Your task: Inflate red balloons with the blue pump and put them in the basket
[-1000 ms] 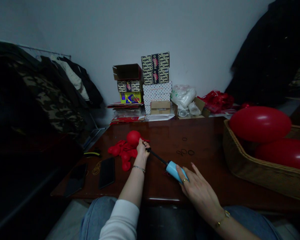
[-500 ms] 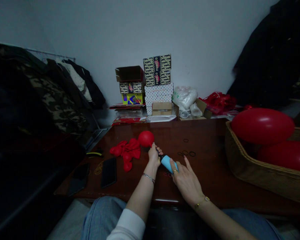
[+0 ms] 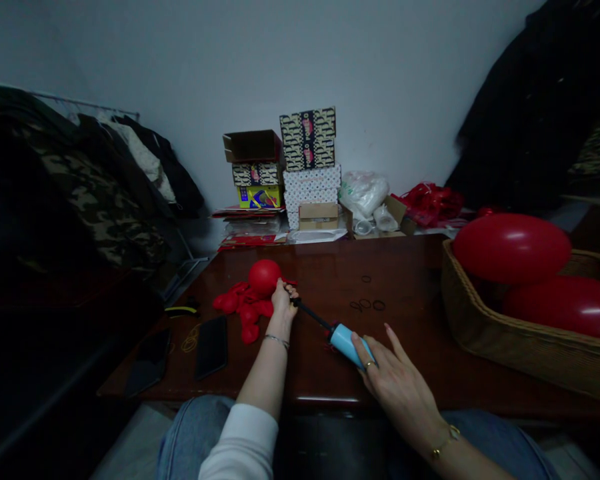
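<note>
My left hand (image 3: pixel 283 300) is closed around the neck of a small, partly inflated red balloon (image 3: pixel 264 276), pinching it onto the nozzle of a hand pump. The pump's black rod (image 3: pixel 313 315) is pulled out from its light blue barrel (image 3: pixel 347 341). My right hand (image 3: pixel 397 383) grips the blue barrel's near end, with some fingers stretched out. Just left of the small balloon, a heap of flat red balloons (image 3: pixel 243 308) lies on the dark wooden table (image 3: pixel 410 333).
A wicker basket (image 3: pixel 505 340) at the right holds two big inflated red balloons (image 3: pixel 511 247). Two phones (image 3: pixel 211 346) and rubber bands lie at the table's left; black rings (image 3: pixel 367 304) lie mid-table. Stacked boxes (image 3: pixel 307 167) and bags stand against the far wall. Jackets hang left.
Half a second ago the pump was pushed in, with my hands close together. Now my right hand has drawn the barrel back and the rod shows again.
</note>
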`<state>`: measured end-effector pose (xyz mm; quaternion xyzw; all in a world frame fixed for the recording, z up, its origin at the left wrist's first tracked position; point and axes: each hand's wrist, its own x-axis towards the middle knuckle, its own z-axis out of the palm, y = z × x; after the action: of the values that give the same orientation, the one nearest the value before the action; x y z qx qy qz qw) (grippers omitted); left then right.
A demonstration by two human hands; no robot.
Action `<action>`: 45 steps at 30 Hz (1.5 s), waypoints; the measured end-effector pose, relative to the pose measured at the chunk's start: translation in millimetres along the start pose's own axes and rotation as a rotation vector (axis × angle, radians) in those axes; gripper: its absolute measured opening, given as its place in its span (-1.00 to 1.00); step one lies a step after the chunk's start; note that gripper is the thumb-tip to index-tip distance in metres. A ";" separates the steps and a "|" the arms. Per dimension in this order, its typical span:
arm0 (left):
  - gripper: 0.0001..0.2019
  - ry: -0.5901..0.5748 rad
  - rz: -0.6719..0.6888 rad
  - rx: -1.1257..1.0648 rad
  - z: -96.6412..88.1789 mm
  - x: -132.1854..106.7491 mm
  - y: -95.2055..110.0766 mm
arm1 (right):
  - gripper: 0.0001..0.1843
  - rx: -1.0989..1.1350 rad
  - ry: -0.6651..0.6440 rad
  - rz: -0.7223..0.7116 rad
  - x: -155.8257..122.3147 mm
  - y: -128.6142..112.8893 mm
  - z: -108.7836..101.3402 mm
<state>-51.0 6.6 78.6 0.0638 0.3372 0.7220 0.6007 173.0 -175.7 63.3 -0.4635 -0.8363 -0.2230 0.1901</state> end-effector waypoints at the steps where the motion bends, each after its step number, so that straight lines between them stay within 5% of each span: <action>1: -0.71 0.000 -0.004 -0.005 -0.7 -1.0 -0.3 | -0.48 -0.005 -0.003 -0.003 -1.6 0.7 -0.1; 15: -0.71 -0.079 -0.044 0.109 -6.6 -30.3 -52.1 | -0.48 -0.036 -0.030 0.067 43.5 -17.7 21.5; 22: -0.73 -0.028 0.027 0.119 -6.1 -20.2 -40.0 | -0.48 -0.030 -0.002 0.053 46.8 -22.0 20.9; 33: -0.73 0.020 0.060 0.077 -7.3 9.9 6.6 | -0.49 0.015 0.034 -0.002 -5.7 0.4 1.6; 45: -0.73 -0.005 -0.003 0.087 -1.9 -27.6 -37.9 | -0.48 -0.020 -0.028 0.039 26.3 -9.9 11.3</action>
<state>-13.3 -17.3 64.5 0.0913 0.3670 0.7056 0.5993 150.1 -156.0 65.7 -0.4845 -0.8275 -0.2212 0.1778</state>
